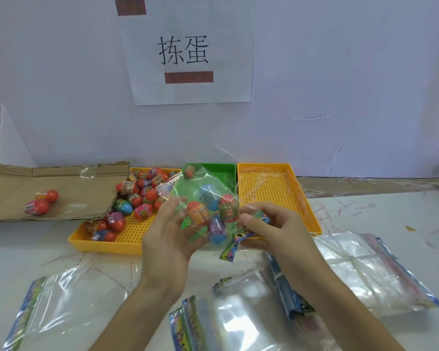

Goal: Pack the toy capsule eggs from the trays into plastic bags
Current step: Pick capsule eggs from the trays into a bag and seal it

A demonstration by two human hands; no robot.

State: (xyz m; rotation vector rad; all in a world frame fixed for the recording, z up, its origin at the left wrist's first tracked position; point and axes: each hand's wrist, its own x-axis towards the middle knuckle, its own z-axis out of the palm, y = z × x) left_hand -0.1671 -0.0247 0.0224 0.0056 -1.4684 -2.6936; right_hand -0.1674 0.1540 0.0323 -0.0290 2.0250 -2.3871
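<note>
Eggs (42, 202): two sat loose on the cardboard (61, 188) at far left, and a heap more lay in the yellow tray (99, 245) just beside it. Then the left hand (167, 236) cradled the bag (208, 206) from underneath, thumb on top and fingers curled round it, with several eggs already inside. The green tray (221, 173) behind looked nearly cleared out. The right hand (271, 226) had its fingers pinching the bag's printed top strip, which pointed down toward the person. Couldn't tell if that end was sealed.

My worry: the film was thin, clear and slippery-looking, and the eggs were smooth, glossy hard plastic with printed bands. With the opening tipped low, one slack pinch could let them slide out, and round things like that would probably roll across the desk (390, 211).

Both yellow trays were rigid plastic with perforated floors, and the right tray (276, 188) held only wispy strips. Spare bags (365, 274) lay flat, crinkly and shiny, on the right.
</note>
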